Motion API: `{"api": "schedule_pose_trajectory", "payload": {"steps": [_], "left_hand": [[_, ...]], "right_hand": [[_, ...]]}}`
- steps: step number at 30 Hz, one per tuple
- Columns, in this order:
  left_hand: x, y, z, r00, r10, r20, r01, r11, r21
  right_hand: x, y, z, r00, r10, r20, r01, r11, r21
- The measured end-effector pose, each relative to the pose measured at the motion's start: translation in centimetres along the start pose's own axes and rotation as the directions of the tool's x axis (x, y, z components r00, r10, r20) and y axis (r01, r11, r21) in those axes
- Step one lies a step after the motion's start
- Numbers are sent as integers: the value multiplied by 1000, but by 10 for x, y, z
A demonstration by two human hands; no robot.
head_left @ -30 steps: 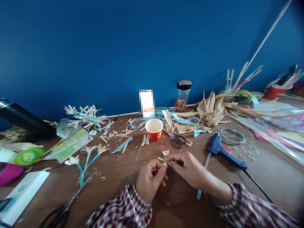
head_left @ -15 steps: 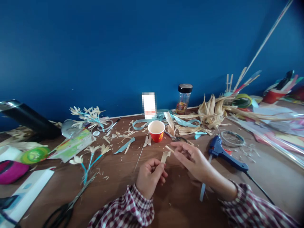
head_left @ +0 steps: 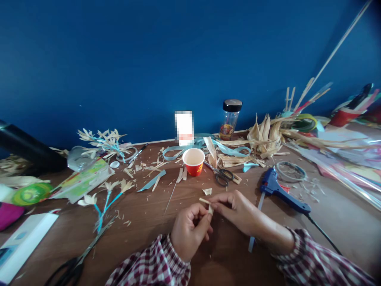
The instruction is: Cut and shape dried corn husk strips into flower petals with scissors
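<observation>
Two hands meet just in front of the red cup. The right hand, lifted away half a second ago, is back against the left hand. Both pinch the small husk strip with closed fingertips, so it is again worked two-handed.

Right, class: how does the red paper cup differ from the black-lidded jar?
The red cup is opaque, short and open-topped; the jar is clear, taller and shut with a black lid. The cup stands farther forward, the jar by the blue wall. Both stand upright on the table.
</observation>
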State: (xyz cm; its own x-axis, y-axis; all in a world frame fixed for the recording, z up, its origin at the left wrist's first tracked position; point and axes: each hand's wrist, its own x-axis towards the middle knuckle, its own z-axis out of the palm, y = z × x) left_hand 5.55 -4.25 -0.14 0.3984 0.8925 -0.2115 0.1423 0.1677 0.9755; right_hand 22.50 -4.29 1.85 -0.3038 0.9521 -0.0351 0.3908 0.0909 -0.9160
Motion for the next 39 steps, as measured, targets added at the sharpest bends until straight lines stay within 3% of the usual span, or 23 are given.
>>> {"api": "schedule_pose_trajectory", "payload": {"steps": [2, 5, 7, 10, 13, 21, 25, 31, 36, 39], "left_hand": [[-4, 4, -1, 998, 14, 60, -16, 1000, 20], [-7, 8, -3, 992, 36, 122, -39, 999, 16], [-4, 8, -4, 995, 4, 98, -3, 1000, -13], [2, 5, -4, 996, -67, 56, 68, 998, -17], [7, 1, -5, 999, -28, 30, 27, 999, 40], [12, -1, -13, 989, 99, -110, -88, 991, 103], [14, -1, -12, 984, 122, -131, -115, 991, 64], [12, 6, -10, 989, 15, -147, -27, 996, -82], [14, 1, -6, 998, -10, -64, -4, 975, -221], [16, -4, -7, 998, -31, -53, 13, 952, -306]], "right_hand": [[3, 7, -11, 988, 30, -152, -44, 995, -86], [6, 14, -31, 888, 4, -459, -102, 976, -190], [6, 11, -37, 859, -60, -509, -46, 980, -192], [0, -2, -29, 938, -53, -342, -5, 986, -166], [-6, -13, -14, 975, -45, -216, 6, 984, -178], [-5, -13, -5, 974, -79, -214, 31, 975, -220], [-7, -15, -1, 987, -50, -152, 17, 978, -208], [-8, -13, 6, 990, -90, -105, 67, 975, -211], [-6, -7, 9, 980, -42, -193, 8, 985, -175], [-6, -6, 8, 976, -65, -207, 14, 971, -238]]}}
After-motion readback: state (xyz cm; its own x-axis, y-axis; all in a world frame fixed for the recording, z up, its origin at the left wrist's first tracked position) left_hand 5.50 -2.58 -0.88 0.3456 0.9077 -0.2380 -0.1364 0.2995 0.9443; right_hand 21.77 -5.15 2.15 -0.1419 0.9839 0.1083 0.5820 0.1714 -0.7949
